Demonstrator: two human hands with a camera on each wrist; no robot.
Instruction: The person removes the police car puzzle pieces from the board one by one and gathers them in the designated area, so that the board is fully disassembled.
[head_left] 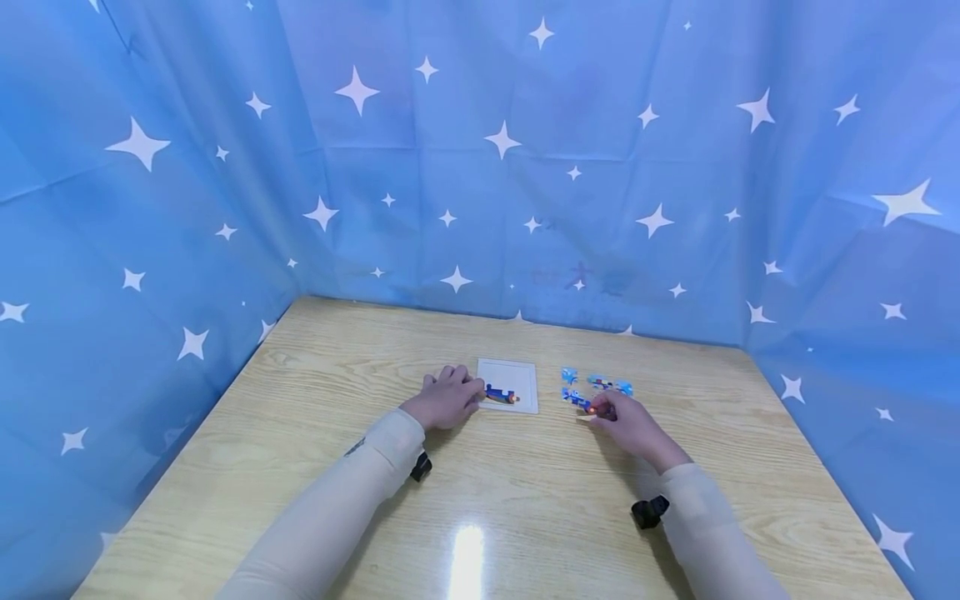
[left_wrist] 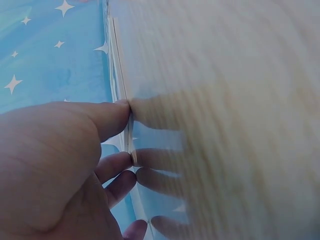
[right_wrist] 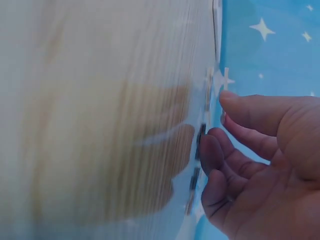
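A white square puzzle tray (head_left: pixel 516 372) lies on the wooden table, with dark blue and orange jigsaw pieces (head_left: pixel 501 395) fitted along its lower left. My left hand (head_left: pixel 448 395) rests at the tray's left edge. In the left wrist view, its thumb (left_wrist: pixel 112 117) and fingertips touch down on the surface. To the right of the tray, my right hand (head_left: pixel 626 423) pinches a jigsaw piece (right_wrist: pixel 226 82) between thumb and index finger. That piece appears edge-on in the right wrist view, held above the table; its picture is hidden there.
Several loose blue jigsaw pieces (head_left: pixel 611 384) lie between the tray and my right hand and just beyond it. A blue curtain with white stars (head_left: pixel 457 280) hangs behind and beside the table (head_left: pixel 375 350). Light glares off the table's near part.
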